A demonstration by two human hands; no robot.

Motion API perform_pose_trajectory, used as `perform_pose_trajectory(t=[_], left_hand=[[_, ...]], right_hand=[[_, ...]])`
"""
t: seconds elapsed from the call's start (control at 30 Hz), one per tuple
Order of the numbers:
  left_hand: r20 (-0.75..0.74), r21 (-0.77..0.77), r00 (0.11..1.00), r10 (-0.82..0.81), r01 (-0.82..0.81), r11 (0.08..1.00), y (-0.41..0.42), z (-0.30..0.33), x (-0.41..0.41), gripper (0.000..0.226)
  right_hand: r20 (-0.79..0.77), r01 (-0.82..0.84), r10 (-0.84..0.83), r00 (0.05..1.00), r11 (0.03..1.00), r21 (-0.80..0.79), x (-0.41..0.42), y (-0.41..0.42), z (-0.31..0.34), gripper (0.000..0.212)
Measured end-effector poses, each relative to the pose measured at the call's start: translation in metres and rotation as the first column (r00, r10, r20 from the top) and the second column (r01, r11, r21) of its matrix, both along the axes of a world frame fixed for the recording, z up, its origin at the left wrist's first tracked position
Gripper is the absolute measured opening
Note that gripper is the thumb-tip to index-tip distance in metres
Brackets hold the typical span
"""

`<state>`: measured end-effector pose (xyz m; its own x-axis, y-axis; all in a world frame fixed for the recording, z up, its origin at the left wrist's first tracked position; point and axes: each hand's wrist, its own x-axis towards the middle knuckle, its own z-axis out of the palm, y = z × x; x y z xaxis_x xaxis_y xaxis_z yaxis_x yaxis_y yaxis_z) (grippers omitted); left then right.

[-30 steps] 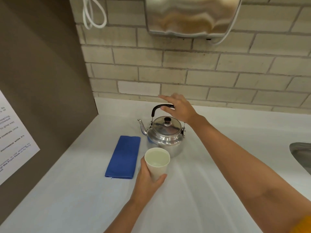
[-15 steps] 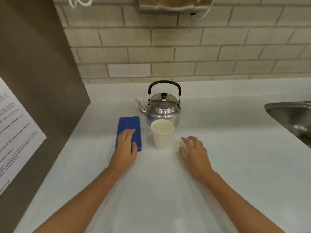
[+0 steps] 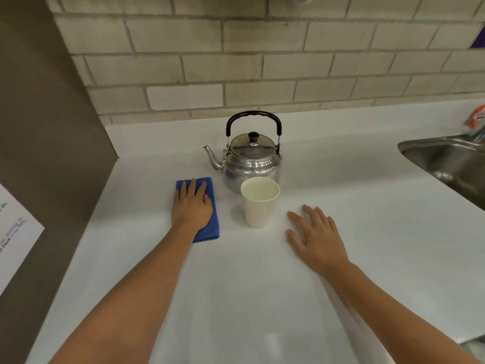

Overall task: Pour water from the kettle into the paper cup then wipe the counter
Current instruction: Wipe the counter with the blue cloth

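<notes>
A steel kettle (image 3: pixel 250 160) with a black handle stands on the white counter (image 3: pixel 341 185), spout pointing left. Right in front of it stands a white paper cup (image 3: pixel 258 210), upright, with water in it. Left of the cup lies a folded blue cloth (image 3: pixel 212 227). My left hand (image 3: pixel 191 206) rests flat on top of the cloth, fingers spread and pointing away from me. My right hand (image 3: pixel 316 239) lies flat on the bare counter to the right of the cup, fingers apart, holding nothing.
A steel sink (image 3: pixel 451 164) is set into the counter at the far right. A brown side panel (image 3: pixel 52 153) with a paper notice (image 3: pixel 13 232) closes off the left. A brick wall (image 3: pixel 249 61) runs along the back.
My left hand let go of the cup and moved left onto the blue cloth, sliding further up it. My right hand left the kettle handle and came down flat on the counter.
</notes>
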<state>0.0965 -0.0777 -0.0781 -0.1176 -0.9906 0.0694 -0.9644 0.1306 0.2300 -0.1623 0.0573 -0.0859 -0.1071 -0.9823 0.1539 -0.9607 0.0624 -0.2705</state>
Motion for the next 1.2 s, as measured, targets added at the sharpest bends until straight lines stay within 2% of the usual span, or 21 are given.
perform_pose_trajectory(t=[0.13, 0.33, 0.53, 0.67, 0.73, 0.83, 0.9, 1.03, 1.1, 1.2], left_hand=[[-0.006, -0.005, 1.0, 0.006, -0.006, 1.0, 0.017, -0.001, 0.022, 0.05], [-0.019, -0.053, 0.994, 0.108, -0.109, 0.993, 0.071, -0.003, 0.024, 0.05], [-0.031, -0.012, 0.966, 0.255, -0.256, 0.967, 0.141, -0.002, -0.039, 0.052], [-0.047, -0.04, 0.973, 0.225, -0.227, 0.973, 0.184, -0.007, -0.093, 0.054], [-0.088, -0.039, 0.972, 0.217, -0.221, 0.974, 0.198, -0.009, -0.096, 0.053], [-0.134, -0.037, 0.938, 0.321, -0.329, 0.944, 0.206, -0.006, -0.076, 0.053], [-0.13, -0.032, 0.9, 0.417, -0.424, 0.905, 0.208, -0.003, -0.067, 0.053], [-0.078, -0.032, 0.856, 0.511, -0.515, 0.857, 0.217, 0.0, -0.092, 0.054], [-0.068, -0.053, 0.847, 0.527, -0.531, 0.846, 0.225, -0.002, -0.122, 0.055], [-0.058, -0.083, 0.884, 0.463, -0.467, 0.881, 0.233, -0.005, -0.181, 0.057]], right_hand=[[0.0, -0.008, 0.008, 1.0, 0.999, 0.052, 0.0, 0.0, 0.005, 0.05], [-0.113, -0.108, 0.117, 0.987, 0.991, 0.077, -0.024, -0.004, 0.015, 0.046], [-0.063, -0.168, 0.174, 0.983, 0.981, 0.095, -0.036, -0.006, 0.008, 0.046], [-0.044, -0.193, 0.199, 0.979, 0.975, 0.106, -0.036, -0.007, 0.007, 0.046], [-0.026, -0.21, 0.215, 0.976, 0.968, 0.134, -0.037, -0.007, 0.008, 0.046], [-0.015, -0.246, 0.25, 0.968, 0.959, 0.139, -0.041, -0.008, 0.009, 0.046], [-0.028, -0.284, 0.289, 0.957, 0.951, 0.119, -0.047, -0.008, 0.01, 0.045], [-0.083, -0.327, 0.339, 0.937, 0.936, 0.131, -0.067, -0.012, 0.012, 0.044], [-0.095, -0.332, 0.348, 0.933, 0.931, 0.149, -0.078, -0.018, 0.014, 0.044], [-0.064, -0.348, 0.362, 0.93, 0.923, 0.163, -0.093, -0.026, 0.015, 0.044]])
